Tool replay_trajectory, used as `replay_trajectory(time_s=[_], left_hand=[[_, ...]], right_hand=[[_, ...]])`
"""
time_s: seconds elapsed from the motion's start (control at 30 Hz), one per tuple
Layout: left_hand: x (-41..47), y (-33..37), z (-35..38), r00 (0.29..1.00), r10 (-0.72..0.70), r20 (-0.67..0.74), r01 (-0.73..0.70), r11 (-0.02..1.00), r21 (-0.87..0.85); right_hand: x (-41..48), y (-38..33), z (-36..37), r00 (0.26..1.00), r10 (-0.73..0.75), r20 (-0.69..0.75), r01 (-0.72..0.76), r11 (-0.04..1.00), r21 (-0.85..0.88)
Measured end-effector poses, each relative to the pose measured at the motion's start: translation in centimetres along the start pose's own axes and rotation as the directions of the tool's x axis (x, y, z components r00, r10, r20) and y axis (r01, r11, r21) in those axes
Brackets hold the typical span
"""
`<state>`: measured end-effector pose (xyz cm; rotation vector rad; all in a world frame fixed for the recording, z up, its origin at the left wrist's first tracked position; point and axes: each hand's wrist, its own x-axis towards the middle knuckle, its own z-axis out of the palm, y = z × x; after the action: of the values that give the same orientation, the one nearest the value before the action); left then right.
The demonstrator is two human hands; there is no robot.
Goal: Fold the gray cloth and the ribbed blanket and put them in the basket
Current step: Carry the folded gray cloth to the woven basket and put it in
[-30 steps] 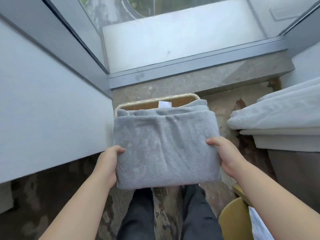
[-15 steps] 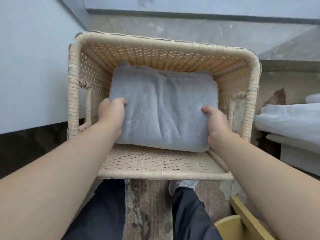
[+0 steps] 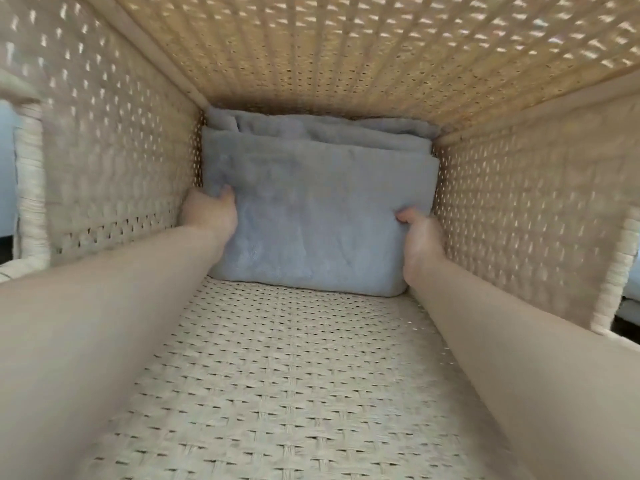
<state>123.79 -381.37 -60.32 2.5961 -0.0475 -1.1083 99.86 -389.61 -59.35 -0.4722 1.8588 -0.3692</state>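
Inside the basket (image 3: 311, 375), two bare arms reach down along the woven wall. The left hand (image 3: 211, 216) holds the left edge of the gray cloth (image 3: 311, 220), thumb on top. The right hand (image 3: 420, 240) holds its right edge. The folded cloth sits at the bottom, between both side walls.

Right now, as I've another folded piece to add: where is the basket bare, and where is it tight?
Bare: the woven basket panel between the forearms, nearer than the gray cloth. Tight: the cloth spans both side walls, left hand and right hand wedged at its sides.
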Motion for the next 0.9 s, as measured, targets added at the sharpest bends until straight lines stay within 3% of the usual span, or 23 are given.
replay_trajectory(time_s=[0.1,0.17,0.27,0.33,0.4,0.43,0.47,0.53,0.6,0.67,0.9], left_hand=[[0.2,0.4,0.2,0.998,0.012,-0.060,-0.003,0.989,0.145],[-1.0,1.1,0.0,0.991,0.052,-0.124,-0.033,0.988,0.149],[-4.6,1.8,-0.7,0.927,0.302,-0.221,-0.266,0.947,0.181],[-7.1,2.2,-0.8,0.768,0.612,-0.188,-0.522,0.769,0.369],[-8.1,2.6,0.2,0.548,0.835,0.045,-0.725,0.447,0.525],[-7.9,2.8,0.9,0.472,0.862,0.186,-0.773,0.303,0.557],[-7.1,3.1,1.6,0.455,0.840,0.296,-0.785,0.222,0.578],[-3.9,3.4,2.7,0.549,0.741,0.387,-0.737,0.210,0.642],[-0.1,3.3,3.4,0.620,0.674,0.402,-0.678,0.204,0.706],[2.1,3.1,4.3,0.603,0.680,0.417,-0.683,0.172,0.710],[4.1,1.5,7.1,0.472,0.840,0.269,-0.714,0.184,0.675]], right_hand=[[0.4,0.6,0.2,0.997,-0.069,-0.042,0.066,0.995,-0.069],[-0.3,0.5,0.2,0.988,-0.136,-0.078,0.119,0.975,-0.189],[-2.4,0.1,-0.2,0.942,-0.324,-0.089,0.265,0.880,-0.394],[-4.1,-0.1,-0.4,0.837,-0.544,-0.054,0.383,0.653,-0.654],[-4.8,-0.4,0.0,0.669,-0.734,0.117,0.511,0.340,-0.789],[-4.6,-0.7,0.4,0.594,-0.767,0.242,0.581,0.202,-0.788],[-3.8,-0.9,0.9,0.545,-0.756,0.362,0.628,0.082,-0.774],[-1.0,-1.6,1.6,0.565,-0.651,0.507,0.627,-0.061,-0.777],[2.4,-1.9,1.6,0.668,-0.524,0.528,0.589,-0.060,-0.806],[5.1,-1.6,1.6,0.698,-0.479,0.533,0.599,-0.019,-0.801],[7.9,0.8,2.9,0.502,-0.714,0.488,0.677,-0.027,-0.735]])
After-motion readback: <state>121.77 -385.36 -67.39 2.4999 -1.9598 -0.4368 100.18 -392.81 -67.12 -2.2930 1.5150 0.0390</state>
